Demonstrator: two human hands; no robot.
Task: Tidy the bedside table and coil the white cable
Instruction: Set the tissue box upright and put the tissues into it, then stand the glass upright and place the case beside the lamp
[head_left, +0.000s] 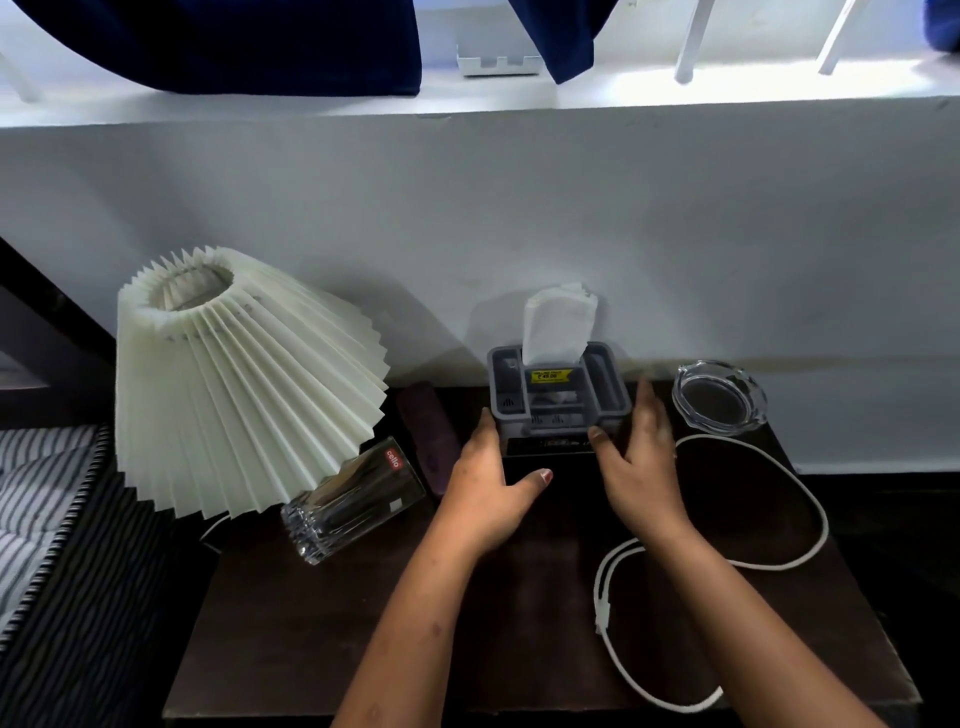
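Note:
A grey tissue holder (558, 402) with a white tissue sticking up stands at the back of the dark bedside table (322, 623), against the wall. My left hand (493, 488) lies against its left side and my right hand (636, 467) against its right side, fingers spread; I cannot tell whether they grip it. The white cable (779, 561) lies in a loose loop on the right half of the table, its plug end near my right forearm.
A pleated cream lamp (234, 384) leans at the left. A clear glass tumbler (353, 499) lies on its side by the lamp. Behind it lies a dark purple case (431, 431). A glass ashtray (719, 395) sits at the back right. Striped bedding (47, 519) borders the left.

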